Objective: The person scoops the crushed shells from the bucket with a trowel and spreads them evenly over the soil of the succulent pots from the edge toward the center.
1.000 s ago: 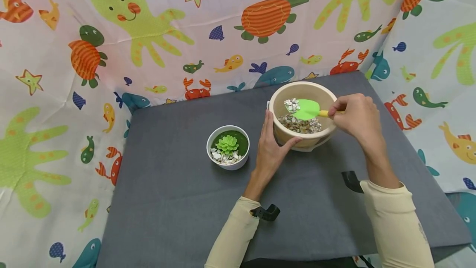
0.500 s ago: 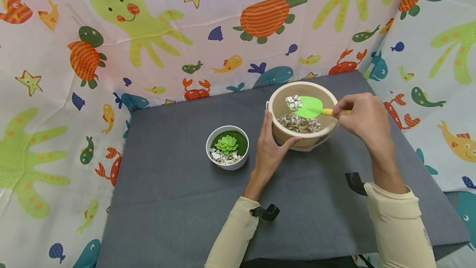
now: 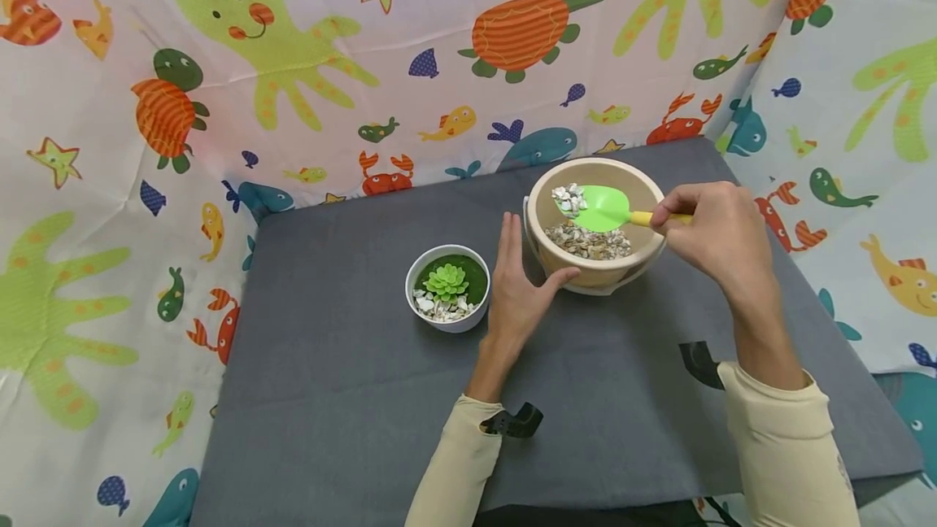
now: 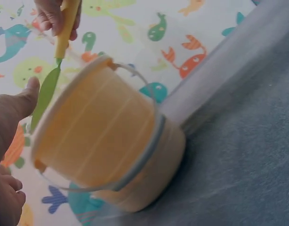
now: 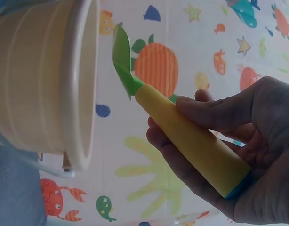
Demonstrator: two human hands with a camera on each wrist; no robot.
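Observation:
A beige bucket (image 3: 607,271) (image 4: 107,146) (image 5: 41,75) with mixed pebbles (image 3: 589,241) stands at the table's far right. My right hand (image 3: 703,226) (image 5: 229,141) grips the yellow handle of a green scoop (image 3: 603,208) (image 5: 191,141). The scoop is level over the bucket's mouth with white pebbles (image 3: 567,198) on its tip. My left hand (image 3: 530,263) lies open just left of the bucket, fingers straight and apart from its wall, thumb (image 4: 12,108) stretched toward its front. A white pot (image 3: 448,287) with a green succulent and white pebbles sits left of that hand.
The grey table (image 3: 351,397) is walled at the back and both sides by a cloth printed with sea animals (image 3: 293,63). The bucket's thin handle (image 4: 144,155) hangs down around its side. Black straps show at both wrists.
My left hand has slid left off the bucket's side, fingers now apart from it. The scoop with the white pebbles has shifted slightly left above the bucket.

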